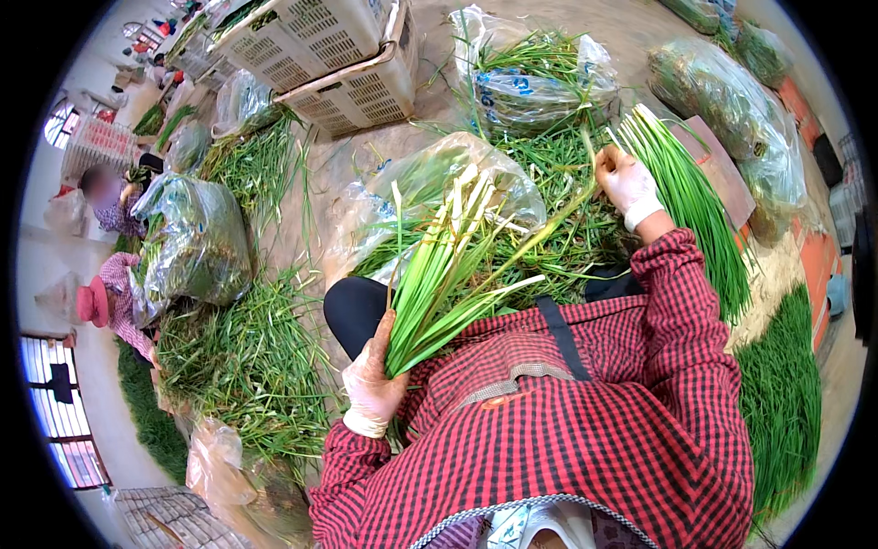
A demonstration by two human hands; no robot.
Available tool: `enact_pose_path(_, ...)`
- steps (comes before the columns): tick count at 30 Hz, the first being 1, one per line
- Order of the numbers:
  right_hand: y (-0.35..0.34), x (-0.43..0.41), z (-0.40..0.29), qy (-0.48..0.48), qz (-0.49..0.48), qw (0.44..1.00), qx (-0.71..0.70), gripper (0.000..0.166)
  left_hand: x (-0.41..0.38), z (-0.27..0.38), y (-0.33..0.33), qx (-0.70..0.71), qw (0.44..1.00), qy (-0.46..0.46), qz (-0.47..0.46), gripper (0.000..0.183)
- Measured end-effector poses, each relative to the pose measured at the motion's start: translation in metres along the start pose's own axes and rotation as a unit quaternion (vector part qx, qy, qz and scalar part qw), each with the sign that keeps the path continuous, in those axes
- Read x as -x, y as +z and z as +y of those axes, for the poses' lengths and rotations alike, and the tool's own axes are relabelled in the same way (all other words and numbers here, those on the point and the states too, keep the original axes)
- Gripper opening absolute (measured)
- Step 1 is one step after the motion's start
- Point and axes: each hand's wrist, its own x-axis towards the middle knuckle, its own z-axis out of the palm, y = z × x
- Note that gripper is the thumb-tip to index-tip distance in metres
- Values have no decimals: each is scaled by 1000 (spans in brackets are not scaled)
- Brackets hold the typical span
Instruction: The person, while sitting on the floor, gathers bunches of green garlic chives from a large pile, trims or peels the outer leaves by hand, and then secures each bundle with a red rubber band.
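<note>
My left hand (374, 388), in a thin whitish glove, is closed around the green ends of a loose bunch of garlic chives (429, 295). Their pale stems point up and away from me, with some brownish withered leaves among them. My right hand (627, 182), gloved too, has its fingertips pinched on a long yellowed leaf (549, 233), which trails down towards the bunch. Just right of that hand lies a neat sheaf of chives (686, 206), pale ends aligned. Under and beyond the bunch is an open clear plastic bag (480, 158) with greens in it.
Leaf litter (576, 226) covers the floor before me, with another heap (254, 350) at left. Stacked plastic crates (350, 89) and a filled bag (542, 96) stand ahead. More chives (782, 405) lie at right. Two people (123, 295) work at far left beside a full bag (199, 240).
</note>
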Motion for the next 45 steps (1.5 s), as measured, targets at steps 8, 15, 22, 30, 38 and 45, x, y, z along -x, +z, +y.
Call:
enact_pose_path(8, 13, 95, -126, -491, -48, 864, -103, 44, -2, -2, -2, -66, 997, 19, -34, 83)
enact_pose_path(15, 20, 104, -111, -552, -173, 815, -11, 12, -4, -18, -9, -101, 994, 39, -36, 86)
enact_pose_path(22, 10, 121, -82, -493, -240, 826, -133, 15, -9, -21, -6, -118, 990, 35, -66, 86)
enact_pose_path(30, -5, 97, -61, -491, -114, 858, -103, 13, -6, -15, -6, -41, 995, -29, -90, 75)
enact_pose_path(38, -14, 7, 49, -127, -96, 965, 208, 16, 8, -38, -17, 41, 995, -77, -54, 59)
enact_pose_path(45, 10, 57, -78, -451, -17, 890, -72, 45, 9, -29, -24, 46, 992, -82, -90, 56)
